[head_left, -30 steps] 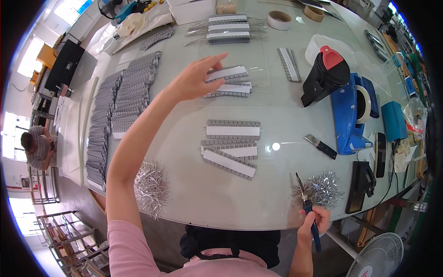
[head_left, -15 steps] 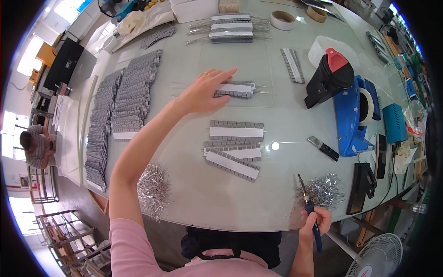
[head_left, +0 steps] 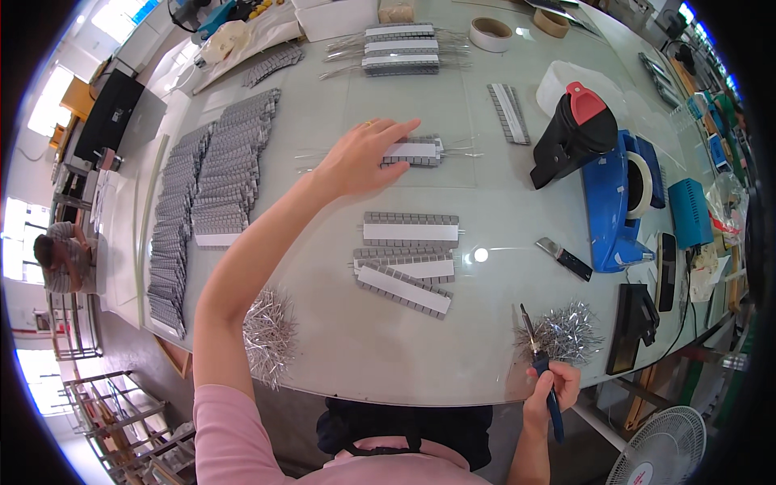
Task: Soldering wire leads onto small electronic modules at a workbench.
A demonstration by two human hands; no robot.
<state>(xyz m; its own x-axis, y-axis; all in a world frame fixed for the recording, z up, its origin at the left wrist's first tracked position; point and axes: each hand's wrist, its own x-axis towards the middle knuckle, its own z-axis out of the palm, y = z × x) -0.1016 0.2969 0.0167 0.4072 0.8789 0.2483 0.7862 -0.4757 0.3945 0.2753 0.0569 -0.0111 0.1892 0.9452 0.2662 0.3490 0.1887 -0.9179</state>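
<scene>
My left hand [head_left: 362,156] reaches out over the glass table [head_left: 323,347], fingers spread flat on a grey strip stack with a white band [head_left: 416,151]. My right hand [head_left: 551,386] rests at the table's near edge, closed around blue-handled pliers [head_left: 540,368] whose tip points up toward a pile of silver wire clippings [head_left: 566,333]. Three more grey strips with white bands [head_left: 408,259] lie in the middle of the table between my hands.
Rows of grey strips [head_left: 206,194] cover the left side, with more clippings [head_left: 268,335] near the front edge. A blue tape dispenser [head_left: 618,198], a black and red tool [head_left: 574,129], tape rolls [head_left: 491,34] and further strip stacks [head_left: 400,48] stand at the right and back. A person [head_left: 61,259] sits far left.
My left hand has slid the grey strip stack toward me and slightly left across the glass. My right hand with the pliers has stayed in place.
</scene>
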